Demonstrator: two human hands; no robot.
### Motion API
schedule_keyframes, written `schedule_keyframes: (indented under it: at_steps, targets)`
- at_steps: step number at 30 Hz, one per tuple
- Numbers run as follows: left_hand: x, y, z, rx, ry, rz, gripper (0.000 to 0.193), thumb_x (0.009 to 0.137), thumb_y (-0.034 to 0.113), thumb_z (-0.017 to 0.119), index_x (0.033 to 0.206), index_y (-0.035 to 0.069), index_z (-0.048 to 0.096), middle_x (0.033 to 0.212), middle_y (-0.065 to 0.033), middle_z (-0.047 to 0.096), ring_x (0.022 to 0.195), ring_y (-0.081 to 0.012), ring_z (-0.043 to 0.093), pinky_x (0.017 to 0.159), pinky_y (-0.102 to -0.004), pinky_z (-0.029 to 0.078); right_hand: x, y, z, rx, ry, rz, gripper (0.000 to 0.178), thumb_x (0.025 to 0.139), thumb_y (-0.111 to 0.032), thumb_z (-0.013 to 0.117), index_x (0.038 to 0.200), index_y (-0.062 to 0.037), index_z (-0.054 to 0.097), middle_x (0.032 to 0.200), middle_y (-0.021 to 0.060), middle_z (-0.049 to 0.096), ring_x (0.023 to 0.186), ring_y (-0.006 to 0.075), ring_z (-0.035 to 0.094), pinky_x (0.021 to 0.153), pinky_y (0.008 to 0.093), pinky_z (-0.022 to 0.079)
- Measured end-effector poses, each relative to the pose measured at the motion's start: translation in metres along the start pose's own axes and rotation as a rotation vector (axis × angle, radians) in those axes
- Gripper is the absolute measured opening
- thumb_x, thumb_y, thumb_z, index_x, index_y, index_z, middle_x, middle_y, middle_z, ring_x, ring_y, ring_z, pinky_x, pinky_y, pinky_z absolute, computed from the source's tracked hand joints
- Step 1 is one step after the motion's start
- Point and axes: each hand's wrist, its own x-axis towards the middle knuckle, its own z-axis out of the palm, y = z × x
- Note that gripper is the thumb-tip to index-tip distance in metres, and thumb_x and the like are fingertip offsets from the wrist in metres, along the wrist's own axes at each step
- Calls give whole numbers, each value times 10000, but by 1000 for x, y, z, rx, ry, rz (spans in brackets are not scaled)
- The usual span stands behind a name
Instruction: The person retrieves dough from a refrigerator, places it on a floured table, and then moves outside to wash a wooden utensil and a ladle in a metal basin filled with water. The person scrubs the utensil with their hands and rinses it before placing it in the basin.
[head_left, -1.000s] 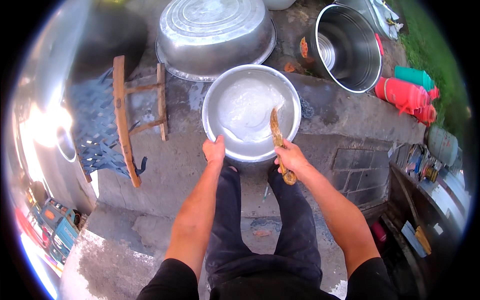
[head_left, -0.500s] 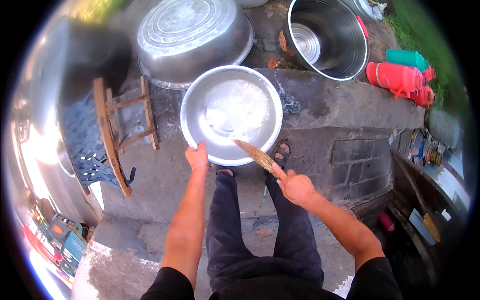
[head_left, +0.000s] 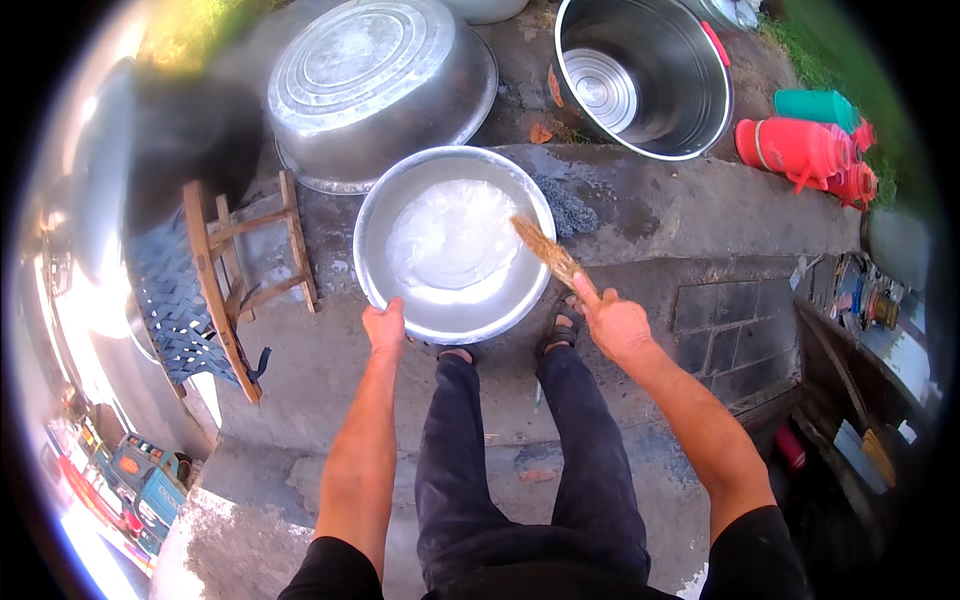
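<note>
My left hand [head_left: 384, 325] is closed on the near left rim of a round metal basin [head_left: 372, 240], its thumb on the edge. Bright, whitish wet contents or glare cover the basin's bottom; I cannot tell which. In my right hand [head_left: 612, 322] is a short straw whisk brush [head_left: 552, 254], gripped at its lower end. The brush slants up to the left, and its tip lies over the basin's right inner wall; whether it touches the metal I cannot tell.
A large overturned metal tub [head_left: 385, 95] lies beyond the basin. To its right an open steel pot [head_left: 650, 80] leans, with red and green thermos flasks [head_left: 785, 148] farther right. At left is a wooden stool with woven seat [head_left: 215, 285]; a concrete ledge [head_left: 700, 205] runs across.
The brush and my right hand have moved right and up, from the basin's near inside to its right side. My left hand still holds the rim.
</note>
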Motion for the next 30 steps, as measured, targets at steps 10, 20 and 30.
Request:
schedule_keyframes:
  at_steps: [10,20,30]
  targets:
    - [-2,-26,-5,56,-49,48,245,710,64,593,919,-56,633,827,-102,650,745,-170,617,672,-284,473,54,-88,50,105,-287,215,328,884,-148,380,1181,-31,449,954,224,599,852,347,615,744,455,484]
    - [50,-63,-24,246,-45,89,251,668,127,616,843,-49,651,742,-149,656,716,-213,641,653,-324,490,46,-196,-4,223,-23,-303,488,874,-156,439,1347,-85,342,761,178,571,657,331,609,594,412,490]
    - [5,-50,-16,2,-13,139,191,684,75,571,823,-27,652,724,-81,649,667,-144,604,626,-294,474,15,-159,33,342,-255,-23,534,870,-237,466,1360,-117,290,947,219,584,804,363,602,716,458,464]
